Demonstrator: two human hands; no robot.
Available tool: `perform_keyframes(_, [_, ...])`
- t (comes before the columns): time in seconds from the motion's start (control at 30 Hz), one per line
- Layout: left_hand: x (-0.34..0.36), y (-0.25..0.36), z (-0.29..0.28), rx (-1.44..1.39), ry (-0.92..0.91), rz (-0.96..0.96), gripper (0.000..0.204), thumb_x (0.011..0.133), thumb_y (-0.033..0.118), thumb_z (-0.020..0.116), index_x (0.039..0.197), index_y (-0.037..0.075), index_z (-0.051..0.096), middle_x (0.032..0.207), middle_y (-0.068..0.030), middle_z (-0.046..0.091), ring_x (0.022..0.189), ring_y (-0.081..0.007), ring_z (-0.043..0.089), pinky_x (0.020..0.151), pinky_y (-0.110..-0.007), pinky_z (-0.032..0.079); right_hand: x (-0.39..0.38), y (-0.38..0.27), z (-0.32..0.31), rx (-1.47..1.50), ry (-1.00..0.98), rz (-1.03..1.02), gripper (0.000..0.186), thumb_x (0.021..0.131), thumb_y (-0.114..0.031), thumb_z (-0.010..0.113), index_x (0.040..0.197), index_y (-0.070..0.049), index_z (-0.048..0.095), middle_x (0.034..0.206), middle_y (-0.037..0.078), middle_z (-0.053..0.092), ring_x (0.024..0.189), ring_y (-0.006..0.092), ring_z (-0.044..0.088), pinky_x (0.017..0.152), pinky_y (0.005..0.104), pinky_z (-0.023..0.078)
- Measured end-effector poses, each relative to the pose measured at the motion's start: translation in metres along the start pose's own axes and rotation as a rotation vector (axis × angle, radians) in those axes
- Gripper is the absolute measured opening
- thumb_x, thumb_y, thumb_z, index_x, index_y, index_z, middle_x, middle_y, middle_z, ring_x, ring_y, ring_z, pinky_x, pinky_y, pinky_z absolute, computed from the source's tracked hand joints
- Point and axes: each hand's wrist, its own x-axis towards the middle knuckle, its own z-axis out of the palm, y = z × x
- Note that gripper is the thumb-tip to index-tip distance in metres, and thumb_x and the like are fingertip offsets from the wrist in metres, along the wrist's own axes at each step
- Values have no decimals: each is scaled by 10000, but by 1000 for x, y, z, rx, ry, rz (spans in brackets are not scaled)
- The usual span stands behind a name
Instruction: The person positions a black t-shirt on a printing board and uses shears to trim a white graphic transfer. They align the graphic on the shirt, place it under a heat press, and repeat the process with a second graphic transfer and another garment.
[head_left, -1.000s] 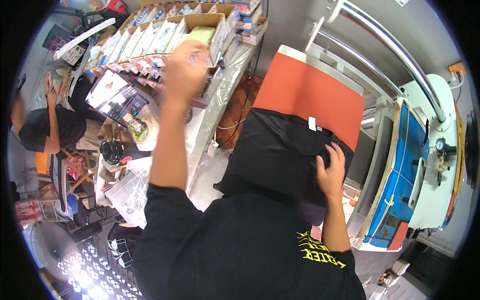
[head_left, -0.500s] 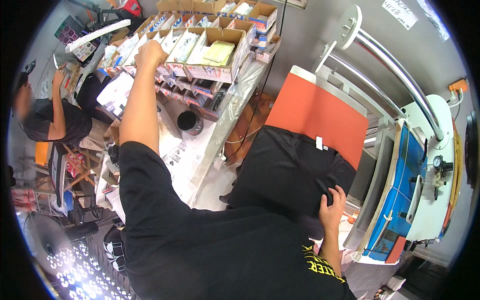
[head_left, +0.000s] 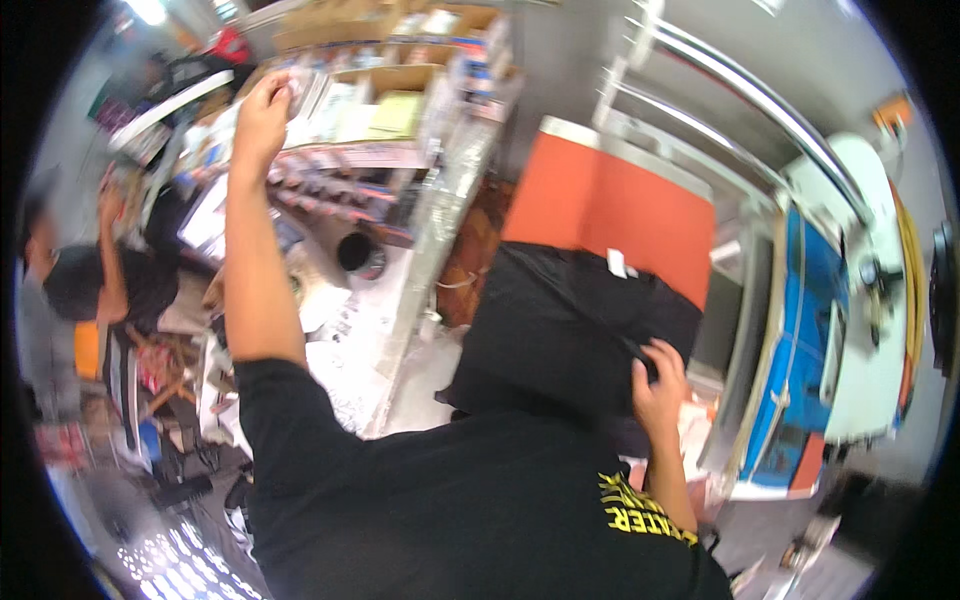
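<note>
My left hand (head_left: pixel 262 120) is stretched out over the cardboard bins (head_left: pixel 350 153) at the upper left. Its fingers are pinched together beside pale, blurred packets, and what they hold cannot be made out. A black T-shirt (head_left: pixel 560 330) with a white neck tag (head_left: pixel 616 263) lies spread on the orange-red platen (head_left: pixel 650 215) of a press. At the shirt's right edge rests my right hand (head_left: pixel 660 395), thumb and fingers apart and slightly bent, gripping nothing. Yellowish packets (head_left: pixel 396 115) fill one bin to the right of my left hand.
A black cup (head_left: pixel 355 252) stands on the white-covered table (head_left: pixel 385 310). The press has metal bars (head_left: pixel 760 85) behind and a blue side panel (head_left: pixel 810 290) at the right. Another person's arm (head_left: pixel 112 250) shows at far left, above a wooden stool (head_left: pixel 160 375).
My left hand has lifted back a little from the bin and is now pinched near its top. My right hand stays on the shirt. The view has shifted and blurred.
</note>
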Motion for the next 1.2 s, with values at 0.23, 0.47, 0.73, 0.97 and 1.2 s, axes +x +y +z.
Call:
perform_keyframes(0.23, [-262,154,178,-396,-1055,320,423,852,-61,610,1253,72,595,883,-142,661,796,-245,645,757,-341,512,11,-42,20,552,-442,294,187,897,-159,673,980,7,698,834,58,685,758,103,604,693,294,502])
perform_keyframes(0.47, [-286,152,242,-400,-835,307,421,839,-36,630,1249,38,569,876,-159,660,825,-321,656,764,-392,520,44,1,32,410,-354,412,183,848,-152,650,862,24,700,752,121,699,712,158,657,666,318,515])
perform_keyframes(0.73, [-256,162,288,-273,-569,427,417,798,49,694,1200,62,586,1013,-126,652,1034,-345,590,890,-447,462,93,-2,40,159,-377,336,265,846,-253,663,846,7,714,779,157,700,739,256,671,716,376,525])
perform_keyframes(0.97, [-292,137,284,-96,-556,700,429,762,124,738,1173,64,633,1281,-106,568,1216,-318,512,1072,-512,347,113,16,49,-87,-309,264,238,824,-221,653,934,-15,701,957,206,691,926,388,659,824,453,519])
perform_keyframes(1.2, [-312,142,281,-5,-520,628,478,786,222,728,1228,74,621,1303,-86,563,1283,-301,454,1120,-551,264,52,14,51,-190,-100,-258,423,818,-223,694,1184,-21,630,1285,147,572,1229,335,497,1039,511,364])
